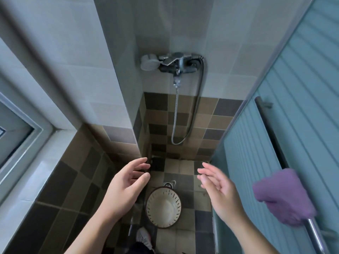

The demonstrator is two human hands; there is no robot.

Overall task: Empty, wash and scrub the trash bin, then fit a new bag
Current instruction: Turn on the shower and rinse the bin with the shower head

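A small round trash bin [163, 208] with a dark rim and a cream, slotted inside stands upright on the checkered shower floor, seen from straight above. It looks empty, with no bag in it. My left hand [126, 182] hovers above and left of the bin, fingers relaxed and spread, holding nothing. My right hand [218, 186] hovers above and right of it, palm turned inward, fingers straight, also empty. Neither hand touches the bin.
A shower mixer tap [176, 64] with a hose [185, 129] hangs on the far tiled wall. A floor drain [169, 184] lies just beyond the bin. A purple cloth [282, 197] hangs on the glass door's bar [315, 233] at right. My shoe [145, 237] is near the bin.
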